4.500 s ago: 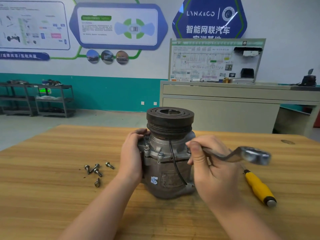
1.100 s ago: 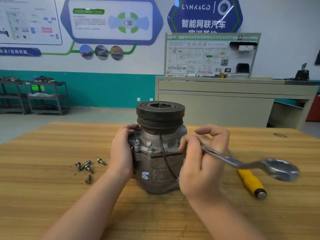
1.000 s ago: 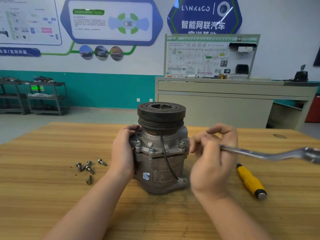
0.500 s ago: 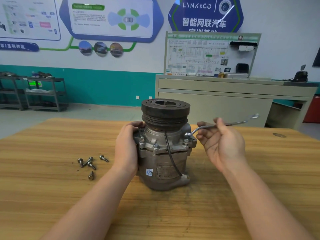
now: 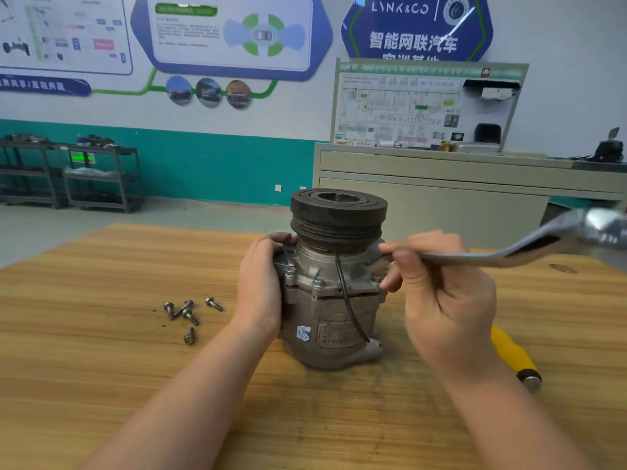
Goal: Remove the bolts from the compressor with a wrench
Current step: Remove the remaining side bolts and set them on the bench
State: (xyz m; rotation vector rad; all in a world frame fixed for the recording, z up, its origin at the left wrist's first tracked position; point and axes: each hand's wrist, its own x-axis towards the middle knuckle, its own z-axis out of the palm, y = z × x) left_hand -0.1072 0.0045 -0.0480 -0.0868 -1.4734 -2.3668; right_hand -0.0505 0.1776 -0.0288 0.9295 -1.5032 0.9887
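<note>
The grey compressor [image 5: 330, 320] stands upright on the wooden table [image 5: 101, 351], its black pulley [image 5: 338, 215] on top. My left hand [image 5: 261, 283] grips its left side. My right hand [image 5: 441, 293] holds a silver wrench [image 5: 502, 254] by its near end, at the compressor's right flange; the wrench's far end points right and up, blurred. Two bolts [image 5: 318, 281] still sit in the front flange. Several removed bolts [image 5: 188, 313] lie loose on the table to the left.
A yellow-handled tool [image 5: 514, 359] lies on the table right of the compressor, partly behind my right hand. A grey counter [image 5: 441, 198] stands beyond the table's far edge, dark metal shelves [image 5: 84, 178] at the far left wall.
My right hand came back from behind the compressor to its right flange, and the wrench handle swung out to the right toward me. The left hand kept its hold.
</note>
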